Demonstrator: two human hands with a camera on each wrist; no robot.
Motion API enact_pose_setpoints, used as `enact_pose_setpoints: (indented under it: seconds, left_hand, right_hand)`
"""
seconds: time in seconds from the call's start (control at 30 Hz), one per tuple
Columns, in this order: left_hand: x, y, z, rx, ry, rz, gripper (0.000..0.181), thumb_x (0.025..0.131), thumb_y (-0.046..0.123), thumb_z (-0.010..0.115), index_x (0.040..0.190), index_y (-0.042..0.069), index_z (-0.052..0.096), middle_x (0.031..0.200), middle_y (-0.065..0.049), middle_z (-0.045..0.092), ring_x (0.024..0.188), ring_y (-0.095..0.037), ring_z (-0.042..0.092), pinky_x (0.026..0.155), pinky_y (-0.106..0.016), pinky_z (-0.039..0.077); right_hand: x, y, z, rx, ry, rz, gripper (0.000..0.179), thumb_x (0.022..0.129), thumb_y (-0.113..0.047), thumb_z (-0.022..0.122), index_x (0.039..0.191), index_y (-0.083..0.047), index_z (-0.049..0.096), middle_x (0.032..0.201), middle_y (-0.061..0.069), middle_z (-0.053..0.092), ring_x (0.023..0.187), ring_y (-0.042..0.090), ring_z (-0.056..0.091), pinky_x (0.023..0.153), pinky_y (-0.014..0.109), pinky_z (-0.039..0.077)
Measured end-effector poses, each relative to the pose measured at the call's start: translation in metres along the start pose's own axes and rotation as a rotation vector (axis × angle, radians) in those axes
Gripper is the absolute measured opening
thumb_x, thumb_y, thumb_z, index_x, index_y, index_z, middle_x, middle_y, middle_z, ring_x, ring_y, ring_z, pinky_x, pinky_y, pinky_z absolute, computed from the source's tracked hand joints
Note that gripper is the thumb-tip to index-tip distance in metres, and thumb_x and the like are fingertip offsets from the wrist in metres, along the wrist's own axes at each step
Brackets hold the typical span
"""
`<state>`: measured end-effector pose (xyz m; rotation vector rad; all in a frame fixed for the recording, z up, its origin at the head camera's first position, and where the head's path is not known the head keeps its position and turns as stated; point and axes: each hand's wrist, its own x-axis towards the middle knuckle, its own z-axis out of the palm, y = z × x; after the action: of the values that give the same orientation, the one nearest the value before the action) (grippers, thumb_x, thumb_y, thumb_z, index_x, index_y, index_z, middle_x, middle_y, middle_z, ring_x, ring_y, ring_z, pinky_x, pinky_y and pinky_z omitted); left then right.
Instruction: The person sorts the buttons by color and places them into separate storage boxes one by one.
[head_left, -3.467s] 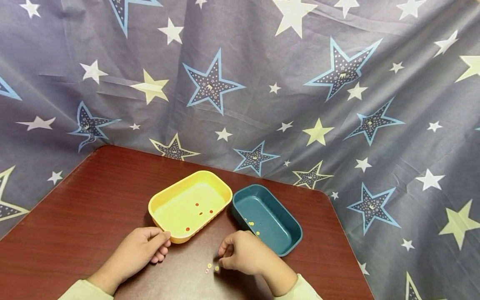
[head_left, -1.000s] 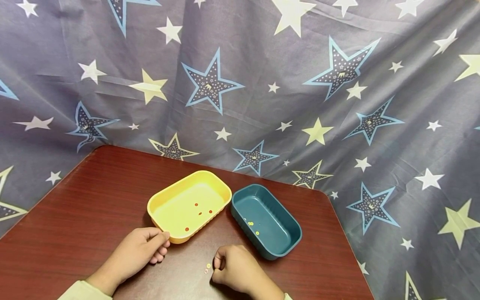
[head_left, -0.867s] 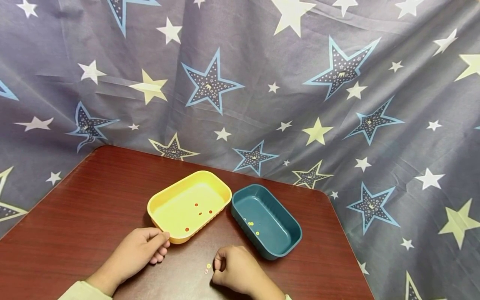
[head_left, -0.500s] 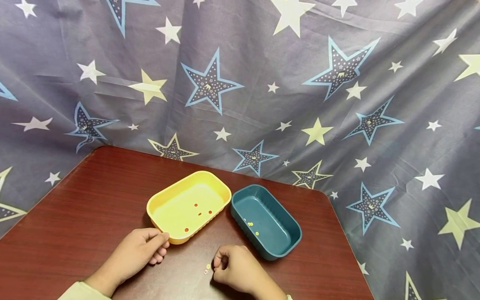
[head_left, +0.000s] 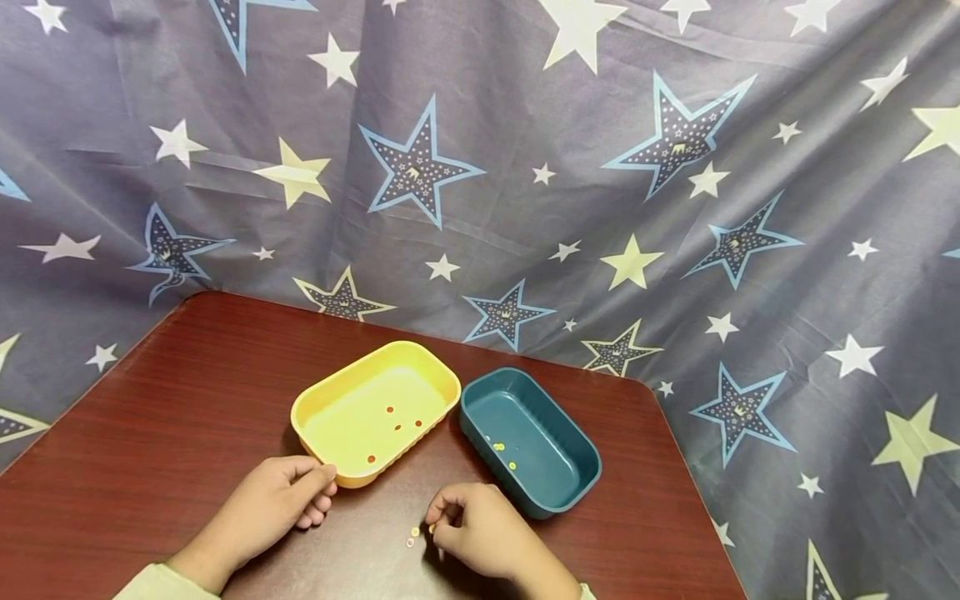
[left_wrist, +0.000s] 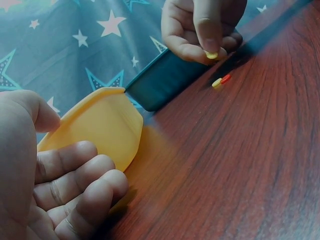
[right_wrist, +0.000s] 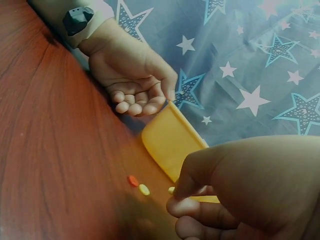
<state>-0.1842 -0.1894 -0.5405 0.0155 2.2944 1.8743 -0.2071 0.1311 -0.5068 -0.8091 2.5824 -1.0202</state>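
Note:
My left hand [head_left: 281, 504] pinches the near left rim of a yellow tray [head_left: 315, 400], thumb on top; several small red discs [head_left: 371, 459] lie in that tray. Between thumb and forefinger, my right hand [head_left: 487, 529] pinches a small yellow disc [left_wrist: 212, 55], held close over the table. Just left of those fingertips, another yellow disc [head_left: 415, 532] and a red disc [left_wrist: 226, 78] lie side by side on the wood. Behind the right hand stands a dark teal tray [head_left: 577, 433] with several small yellow discs [head_left: 498, 447] along its left side.
Both trays stand near each other on a reddish-brown wooden table [head_left: 187, 400], their far corners almost meeting. A grey curtain [head_left: 525, 233] printed with stars hangs behind the table's back edge. The left wrist wears a black device [right_wrist: 77, 20].
A yellow disc that lay on the table is now pinched in my right hand, which came down to it and has since risen slightly. My left hand keeps its place at the yellow tray.

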Motion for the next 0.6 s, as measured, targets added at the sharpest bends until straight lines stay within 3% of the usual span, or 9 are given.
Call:
enact_pose_setpoints:
  seconds: [0.33,0.6]
  left_hand:
    - [0.001,-0.001,0.0,0.014,0.003,0.004,0.043,0.106,0.038,0.063,0.092,-0.002,0.07,0.078,-0.01,0.07,0.062,-0.015,0.067,0.058,-0.034,0.063]
    - [0.001,-0.001,0.0,0.019,0.004,0.004,0.041,0.106,0.037,0.063,0.092,-0.001,0.07,0.078,-0.01,0.07,0.062,-0.015,0.067,0.058,-0.034,0.063]
  right_hand:
    - [0.001,-0.005,-0.023,0.042,0.068,-0.016,0.015,0.086,-0.009,0.072,0.087,-0.024,0.073,0.073,-0.013,0.066,0.06,0.001,0.057,0.055,0.018,0.049]
    - [0.003,-0.01,-0.05,0.027,0.092,-0.037,0.021,0.087,-0.005,0.072,0.089,-0.026,0.074,0.075,-0.009,0.067,0.065,0.006,0.059,0.057,0.019,0.051]
